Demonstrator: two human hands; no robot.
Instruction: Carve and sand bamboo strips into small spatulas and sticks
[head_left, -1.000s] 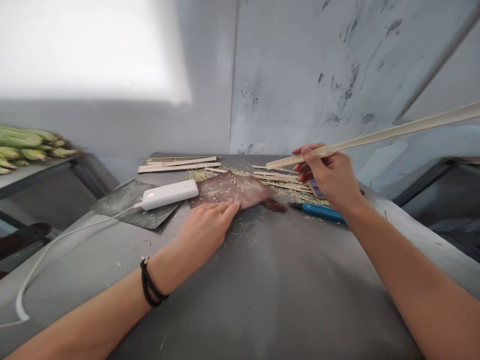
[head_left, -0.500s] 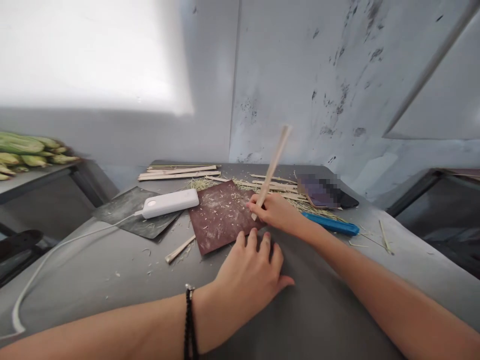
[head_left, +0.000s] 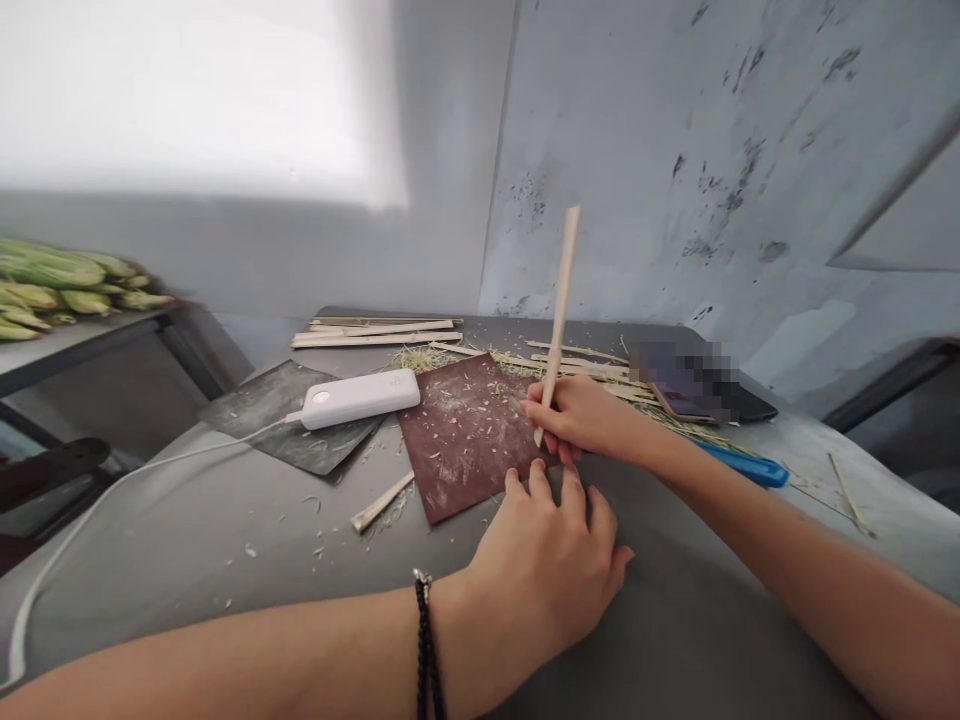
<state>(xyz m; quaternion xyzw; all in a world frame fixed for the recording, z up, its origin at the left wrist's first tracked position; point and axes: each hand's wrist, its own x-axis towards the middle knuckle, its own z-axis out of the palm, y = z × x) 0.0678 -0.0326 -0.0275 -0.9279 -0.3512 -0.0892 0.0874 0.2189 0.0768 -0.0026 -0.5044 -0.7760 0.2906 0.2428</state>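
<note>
My right hand [head_left: 589, 418] grips a pale bamboo strip [head_left: 562, 290] near its lower end. The strip stands almost upright, its lower tip at the brown sandpaper sheet [head_left: 457, 450], though I cannot tell whether it touches. My left hand [head_left: 551, 545] lies palm down with fingers spread, its fingertips on the sheet's near right edge. Pale shavings and dust cover the sandpaper. Just left of the sheet, a short bamboo piece [head_left: 381, 502] rests on the table.
A white power bank [head_left: 364, 397] with a cable lies on dark sandpaper [head_left: 289, 450]. Bamboo strips [head_left: 375, 337] lie at the back. To the right are a blue handle [head_left: 742, 464] and a phone [head_left: 671, 380]. Corn ears [head_left: 67, 285] fill a side table at left.
The bamboo strip has swung more upright in my right hand. The whole view has shifted, so the table's things appear farther right. My left hand stays at the sandpaper's edge.
</note>
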